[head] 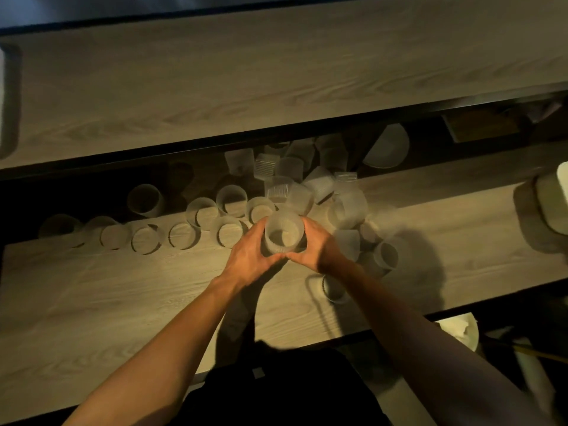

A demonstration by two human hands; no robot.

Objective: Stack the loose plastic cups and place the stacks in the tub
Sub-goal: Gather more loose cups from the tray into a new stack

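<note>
Gripping one frosted, ribbed plastic cup (283,233) between the left hand (250,256) and the right hand (319,247), mouth up, over the wood-grain counter (107,302). Fingers curled round either side of it, thumbs nearly touching on the near wall. Can't tell whether that's a single cup or a few nested already, way too dim and blurry for that. Can't make out anything inside it either.

Left of the left hand: a loose row of upright cups (183,235) standing on the counter, mouths up, wood grain showing straight through the bottoms. Runs well out to the left, with a few more upright ones (230,199) just behind the row.

Straight beyond the hands: a jumbled pile of cups (295,176), mostly lying on their sides and leaning on each other, right up against the dark gap at the counter's far edge.

Right of the right hand: a tipped cup (347,210) just beside the knuckles and an upright cup (385,255) a bit further out. Under the right forearm: one more cup (335,289) sitting on the counter.

Beyond and right of the pile, back in the dark gap: a white bowl (388,146), tilted, inside not readable from here.

Well off to the right of the right hand, cut by the edge of view: a pale container (553,207). Can't tell whether that's the tub, or what's in it.

Far beyond everything: a second wood-grain board (276,72).
</note>
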